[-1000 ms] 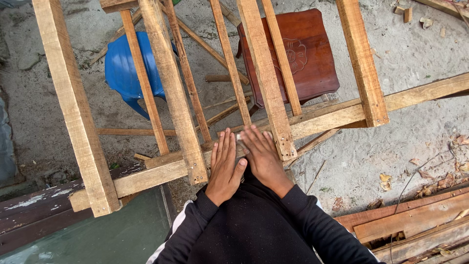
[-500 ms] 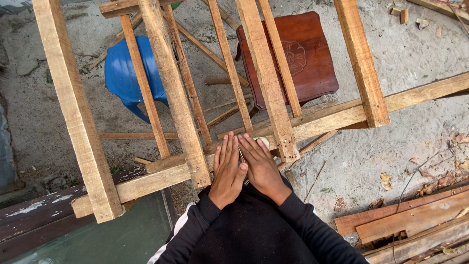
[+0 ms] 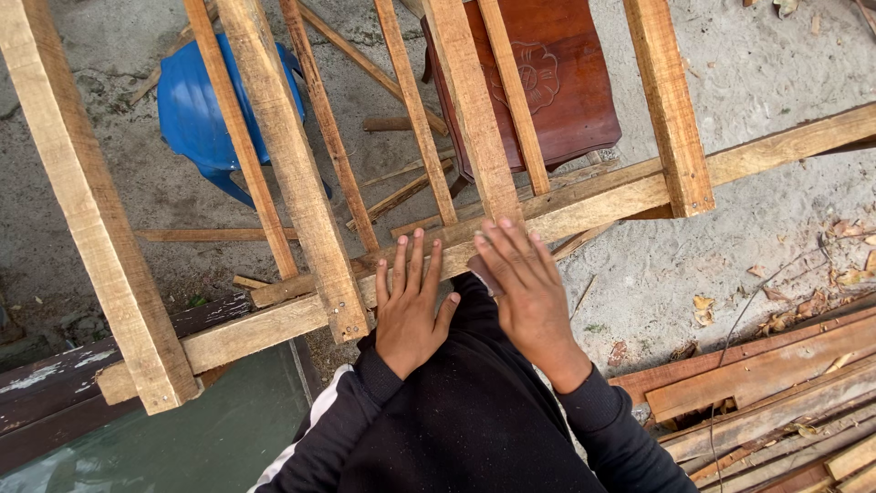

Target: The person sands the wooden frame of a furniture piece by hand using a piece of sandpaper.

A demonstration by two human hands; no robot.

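Timber frame of pale wood, lifted above sandy ground. Its long cross rail runs from lower left to upper right, rising toward the right edge of view. Several uprights cross it and run out of the top of the picture; their upper ends are cut off, as is the rail's right end.

Left hand lies flat on the rail, fingers spread apart and pointing up the frame, gripping nothing. Right hand lies flat just beside it, fingers loosely apart, tips at the rail's near edge by a central upright. Both wrists in black sleeves; dark cloth covers what lies under the palms.

Blue plastic chair shows through the slats at upper left, partly hidden. Reddish-brown wooden chair seat with a carved motif at upper centre, crossed by slats. Stacked boards at lower right, cut off by the frame edge. No packages, labels or signs can be made out.
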